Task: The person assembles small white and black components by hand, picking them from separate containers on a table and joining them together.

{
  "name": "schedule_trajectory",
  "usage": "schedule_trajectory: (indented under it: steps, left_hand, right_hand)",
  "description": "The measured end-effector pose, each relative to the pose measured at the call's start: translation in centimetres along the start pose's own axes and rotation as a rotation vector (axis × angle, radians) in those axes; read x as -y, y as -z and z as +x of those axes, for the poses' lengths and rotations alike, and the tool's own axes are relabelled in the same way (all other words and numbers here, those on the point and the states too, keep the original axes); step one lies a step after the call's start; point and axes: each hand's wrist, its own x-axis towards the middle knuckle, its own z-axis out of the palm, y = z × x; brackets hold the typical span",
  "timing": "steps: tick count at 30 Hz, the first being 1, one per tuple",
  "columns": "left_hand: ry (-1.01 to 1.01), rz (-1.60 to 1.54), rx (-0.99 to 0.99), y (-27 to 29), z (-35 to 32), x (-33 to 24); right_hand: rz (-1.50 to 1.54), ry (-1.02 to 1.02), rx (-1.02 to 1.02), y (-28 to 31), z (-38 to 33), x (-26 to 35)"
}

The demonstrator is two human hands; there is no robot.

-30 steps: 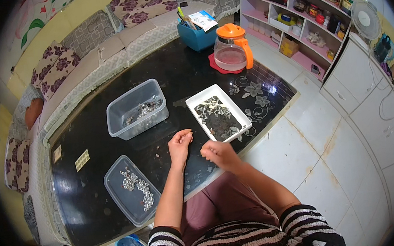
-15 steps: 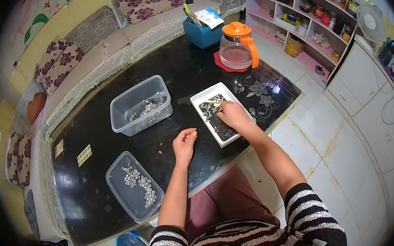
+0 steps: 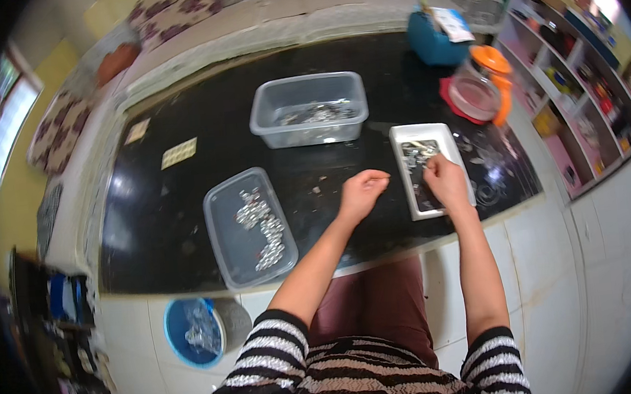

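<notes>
Black tabletop (image 3: 159, 248), two hands out

Right hand (image 3: 445, 178) inside white tray (image 3: 430, 215), fingertips down by small pieces (image 3: 415, 156); grip hidden, can't tell if holding. Left hand (image 3: 363, 195) left of tray, fingers pinched narrow; contents unclear. Clear beads (image 3: 271, 237) in shallow translucent container (image 3: 231, 242), farther left.

right hand (image 3: 446, 179): in white tray (image 3: 403, 174) | left hand (image 3: 362, 194): near tray | clear tub (image 3: 310, 136): beyond

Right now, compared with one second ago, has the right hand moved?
Yes: judged against the white tray, the right hand has moved forward, from its near end to over its inside.
</notes>
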Motion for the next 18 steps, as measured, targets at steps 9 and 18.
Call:
schedule_trajectory:
  steps: [9,18]
  left_hand:
    - [0.046,0.111,-0.053,6.7,-5.1,-3.6]
    - [0.179,0.241,-0.361,20.0,-13.9,-7.5]
  right_hand:
    - [0.645,0.025,0.187,-1.6,-4.5,6.9]
    - [0.768,-0.032,0.250,-6.0,-5.9,6.7]
